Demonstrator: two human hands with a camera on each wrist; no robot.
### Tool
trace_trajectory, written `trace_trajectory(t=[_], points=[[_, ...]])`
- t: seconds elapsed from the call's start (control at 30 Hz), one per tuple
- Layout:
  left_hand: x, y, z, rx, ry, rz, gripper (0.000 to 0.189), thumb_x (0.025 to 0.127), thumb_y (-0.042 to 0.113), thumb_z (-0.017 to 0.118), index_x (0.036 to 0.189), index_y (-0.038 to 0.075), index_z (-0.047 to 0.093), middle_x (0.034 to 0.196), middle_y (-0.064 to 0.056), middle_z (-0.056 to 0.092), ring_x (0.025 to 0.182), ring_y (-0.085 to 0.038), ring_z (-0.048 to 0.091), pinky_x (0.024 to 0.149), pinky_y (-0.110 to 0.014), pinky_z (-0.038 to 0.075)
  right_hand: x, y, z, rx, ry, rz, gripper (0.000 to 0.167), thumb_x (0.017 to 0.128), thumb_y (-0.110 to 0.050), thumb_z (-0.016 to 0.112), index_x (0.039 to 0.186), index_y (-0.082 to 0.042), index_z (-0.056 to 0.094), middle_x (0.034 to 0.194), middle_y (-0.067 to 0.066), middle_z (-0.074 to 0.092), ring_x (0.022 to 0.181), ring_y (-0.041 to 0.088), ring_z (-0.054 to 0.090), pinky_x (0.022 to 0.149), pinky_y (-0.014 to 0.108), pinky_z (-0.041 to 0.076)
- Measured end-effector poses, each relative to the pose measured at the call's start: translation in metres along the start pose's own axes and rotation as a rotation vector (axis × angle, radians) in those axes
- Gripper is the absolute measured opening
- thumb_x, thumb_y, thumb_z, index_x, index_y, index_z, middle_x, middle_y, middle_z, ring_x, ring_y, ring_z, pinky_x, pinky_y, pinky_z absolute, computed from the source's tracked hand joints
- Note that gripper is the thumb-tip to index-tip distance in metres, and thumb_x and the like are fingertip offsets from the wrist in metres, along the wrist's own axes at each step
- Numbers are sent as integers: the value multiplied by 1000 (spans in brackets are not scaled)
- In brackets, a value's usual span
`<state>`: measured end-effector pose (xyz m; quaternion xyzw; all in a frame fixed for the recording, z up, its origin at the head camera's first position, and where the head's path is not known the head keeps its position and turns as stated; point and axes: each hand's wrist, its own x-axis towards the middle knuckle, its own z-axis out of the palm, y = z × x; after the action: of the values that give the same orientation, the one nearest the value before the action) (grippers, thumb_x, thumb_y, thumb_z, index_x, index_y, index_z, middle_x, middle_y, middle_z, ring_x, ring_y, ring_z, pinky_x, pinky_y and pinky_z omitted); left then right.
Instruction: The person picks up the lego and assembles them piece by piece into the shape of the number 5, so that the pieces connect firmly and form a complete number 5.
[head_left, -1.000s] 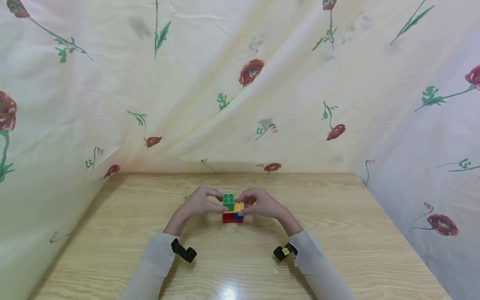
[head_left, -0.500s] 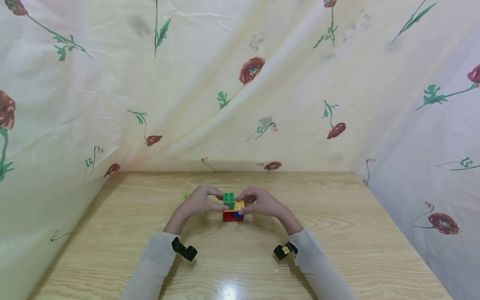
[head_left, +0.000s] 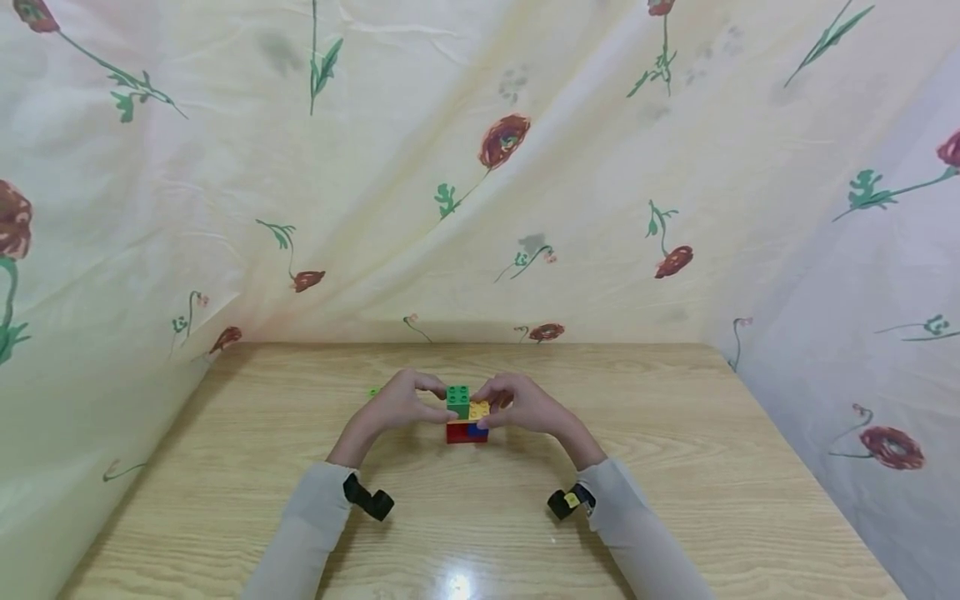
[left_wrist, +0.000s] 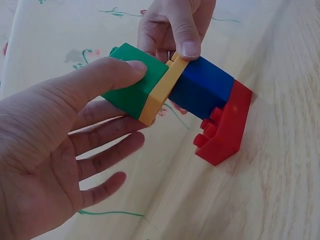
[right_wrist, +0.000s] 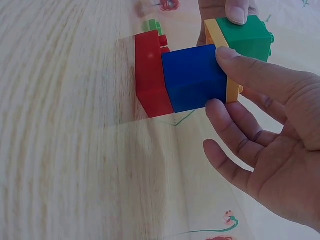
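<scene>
On a wooden tabletop (head_left: 450, 521), the left hand (head_left: 401, 402) pinches the green block (left_wrist: 132, 96) while the right hand (head_left: 527, 406) grips the yellow plate (left_wrist: 159, 95) and blue block (right_wrist: 195, 80) beneath — apparently for steadiness, since the green block rides the plate's overhanging end above the bare studs (left_wrist: 200, 140) of the red block (right_wrist: 152, 75).

Left fingers (left_wrist: 112, 153) and right fingers (right_wrist: 232, 131) flank the brick stack (head_left: 461, 410); room apparently lies left of blue brick (right_wrist: 194, 77).

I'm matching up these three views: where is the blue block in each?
Head: the blue block is below centre, under the yellow plate.
Left wrist: above and right of centre.
Right wrist: slightly above and right of centre.
Shared landmark: the green block, visible in all three.
</scene>
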<state>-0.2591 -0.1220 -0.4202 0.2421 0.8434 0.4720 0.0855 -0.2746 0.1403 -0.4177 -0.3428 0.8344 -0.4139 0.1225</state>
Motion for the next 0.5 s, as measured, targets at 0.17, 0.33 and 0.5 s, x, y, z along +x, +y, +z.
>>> trace_trajectory(t=[0.17,0.33,0.5], points=[[0,-4,1,-21,10,35,39,85,24,84,120,13,75,111,-5,75,112,-28,64,104,-60,44,0,2,2,5,-1,6,31,86,-15,83,115,-8,75,112,8,72,85,11,65,88,31,54],[1,-7,3,-39,21,37,31,83,23,86,112,15,78,105,0,75,108,-23,65,103,-57,45,1,5,2,41,0,17,32,85,-12,83,115,-6,75,112,11,71,84,13,64,81,27,55],[3,-8,2,-36,29,48,25,82,24,86,105,17,79,101,2,75,107,-22,64,102,-56,45,1,5,1,57,7,13,32,85,-7,82,116,-2,74,111,15,71,84,16,61,79,31,56]])
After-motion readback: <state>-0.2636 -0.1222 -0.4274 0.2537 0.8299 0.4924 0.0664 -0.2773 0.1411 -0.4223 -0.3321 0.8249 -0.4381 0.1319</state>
